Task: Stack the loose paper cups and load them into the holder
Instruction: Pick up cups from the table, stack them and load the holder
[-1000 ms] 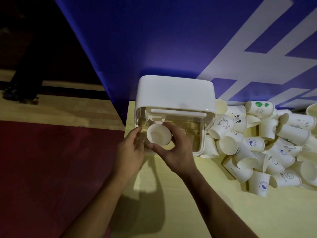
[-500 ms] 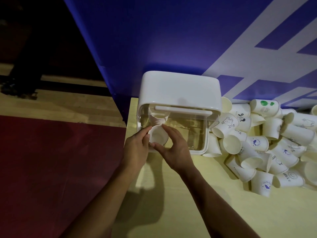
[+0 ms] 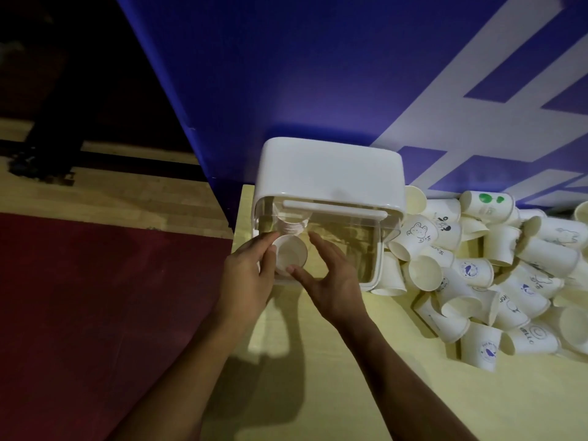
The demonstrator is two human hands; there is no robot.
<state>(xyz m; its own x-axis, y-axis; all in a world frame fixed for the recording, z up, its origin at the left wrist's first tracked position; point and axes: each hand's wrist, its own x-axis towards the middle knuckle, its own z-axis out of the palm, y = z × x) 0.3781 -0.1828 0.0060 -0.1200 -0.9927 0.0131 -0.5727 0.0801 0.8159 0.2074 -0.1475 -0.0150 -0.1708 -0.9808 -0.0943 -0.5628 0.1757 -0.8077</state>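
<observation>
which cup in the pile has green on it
The paper cup with green blobs, lying on its side at the back of the pile by the blue wall. The other prints in view are dark blue or black.

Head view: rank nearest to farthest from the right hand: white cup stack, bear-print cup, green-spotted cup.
1. White paper cup stack, at the right hand's thumb.
2. Bear-print paper cup, right of the white-lidded holder.
3. Green-spotted paper cup, farther right, by the blue wall.

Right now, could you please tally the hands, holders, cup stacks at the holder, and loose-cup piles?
hands: 2, the left hand and the right hand
holder: 1
cup stack: 1
loose-cup pile: 1
Total: 5
</observation>
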